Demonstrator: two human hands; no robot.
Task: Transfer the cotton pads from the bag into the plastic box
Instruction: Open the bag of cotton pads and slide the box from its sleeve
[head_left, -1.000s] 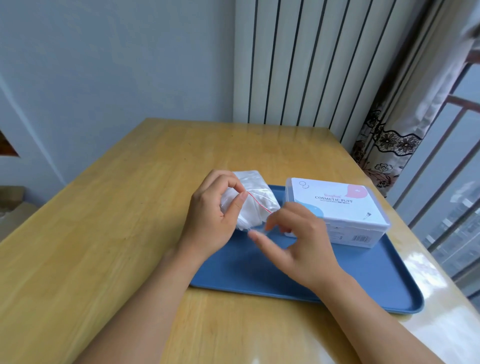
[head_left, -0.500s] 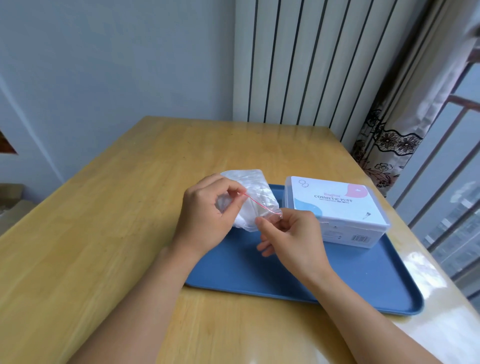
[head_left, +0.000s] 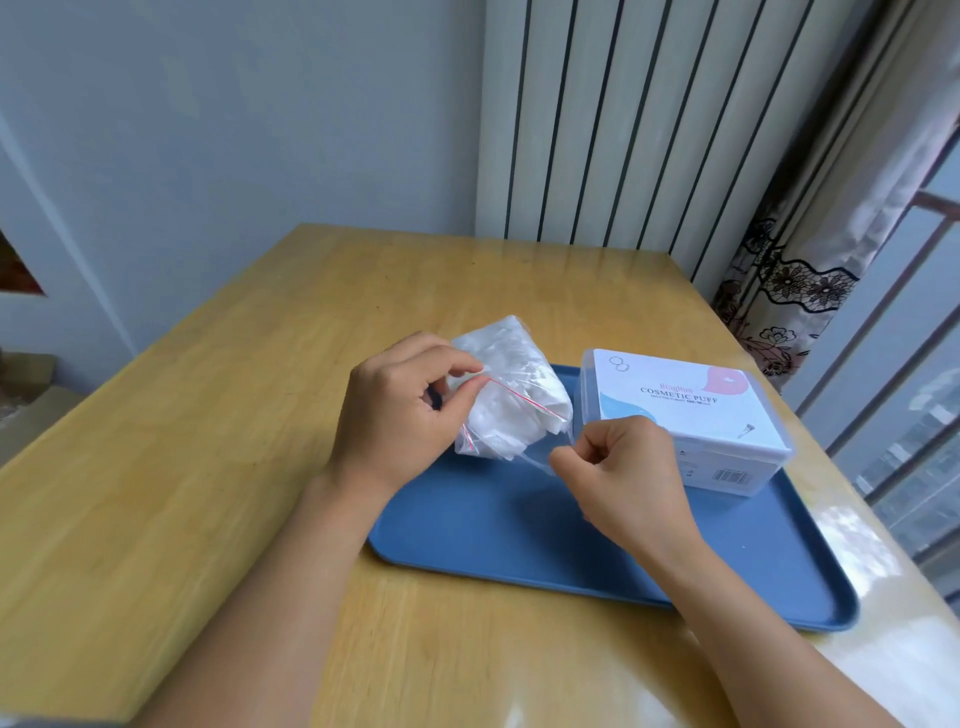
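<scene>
Before me, a flat blue plastic tray (head_left: 467, 525) lay on a light wooden table (head_left: 208, 467); a white ribbed radiator (head_left: 623, 130) stood behind.

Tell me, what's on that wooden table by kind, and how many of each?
Blue tray: 1
Clear bag of cotton pads, pinched by both hands: 1
Lidded plastic box: 1
Total: 3

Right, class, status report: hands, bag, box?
Left hand and right hand pinching bag mouth apart. Pads inside. Box lid on, on tray.
</scene>
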